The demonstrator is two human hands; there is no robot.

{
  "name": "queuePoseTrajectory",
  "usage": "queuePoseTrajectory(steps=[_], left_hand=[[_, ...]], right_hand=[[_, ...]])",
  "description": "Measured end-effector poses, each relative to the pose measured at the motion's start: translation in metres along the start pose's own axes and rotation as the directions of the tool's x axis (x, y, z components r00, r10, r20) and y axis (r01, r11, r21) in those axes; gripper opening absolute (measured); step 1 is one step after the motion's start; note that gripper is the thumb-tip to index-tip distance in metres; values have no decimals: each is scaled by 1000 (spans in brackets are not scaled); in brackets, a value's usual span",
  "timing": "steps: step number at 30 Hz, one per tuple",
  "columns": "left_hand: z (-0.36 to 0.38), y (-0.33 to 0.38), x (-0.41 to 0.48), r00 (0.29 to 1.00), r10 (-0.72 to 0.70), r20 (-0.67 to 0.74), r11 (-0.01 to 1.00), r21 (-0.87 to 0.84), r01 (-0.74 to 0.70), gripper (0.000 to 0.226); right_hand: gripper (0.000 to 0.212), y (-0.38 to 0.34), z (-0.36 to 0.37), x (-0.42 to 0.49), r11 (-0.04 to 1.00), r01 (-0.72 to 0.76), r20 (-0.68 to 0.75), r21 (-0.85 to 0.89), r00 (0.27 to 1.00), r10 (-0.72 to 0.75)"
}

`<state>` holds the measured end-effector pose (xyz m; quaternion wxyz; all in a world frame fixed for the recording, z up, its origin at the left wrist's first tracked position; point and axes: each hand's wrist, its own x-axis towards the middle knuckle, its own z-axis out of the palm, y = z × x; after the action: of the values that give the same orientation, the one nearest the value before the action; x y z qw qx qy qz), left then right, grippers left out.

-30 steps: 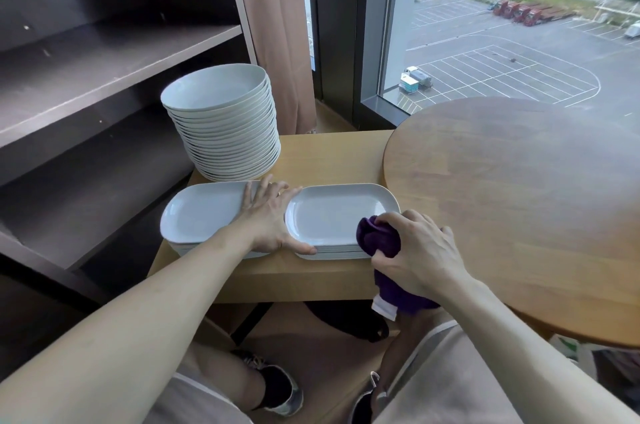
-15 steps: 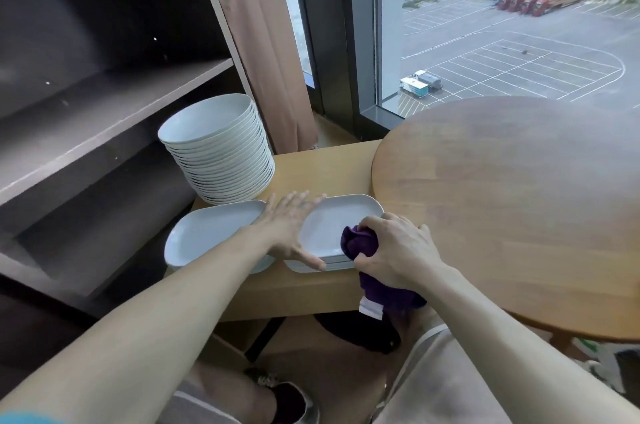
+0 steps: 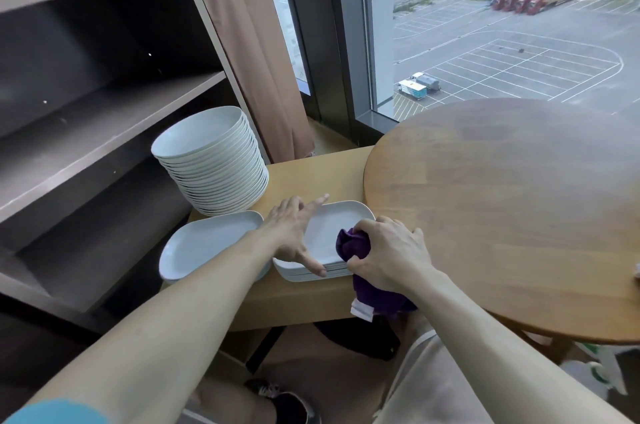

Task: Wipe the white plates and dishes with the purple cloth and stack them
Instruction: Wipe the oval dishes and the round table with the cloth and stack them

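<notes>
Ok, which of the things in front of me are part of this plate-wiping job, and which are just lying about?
Part of the job:
- purple cloth, gripped by the right hand
- stack of rectangular dishes, left hand resting on it
- rectangular dish beside that stack
- tall stack of round plates

Just lying about:
- round wooden table
- shelf unit
- brown curtain
</notes>
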<state>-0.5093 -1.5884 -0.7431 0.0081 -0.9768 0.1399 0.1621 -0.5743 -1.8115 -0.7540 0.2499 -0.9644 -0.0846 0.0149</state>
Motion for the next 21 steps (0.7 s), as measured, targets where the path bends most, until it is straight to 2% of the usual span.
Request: queuePoseTrajectory(steps=[6, 21], left_hand=[[-2, 2, 6, 1000, 9, -11, 997, 71, -8, 154], [-1, 8, -21, 971, 62, -233, 990, 138, -30, 143]], right_hand=[[43, 3, 0, 1, 1000, -5, -7, 3, 1000, 5], [44, -2, 4, 1, 999, 8, -30, -38, 1000, -9]])
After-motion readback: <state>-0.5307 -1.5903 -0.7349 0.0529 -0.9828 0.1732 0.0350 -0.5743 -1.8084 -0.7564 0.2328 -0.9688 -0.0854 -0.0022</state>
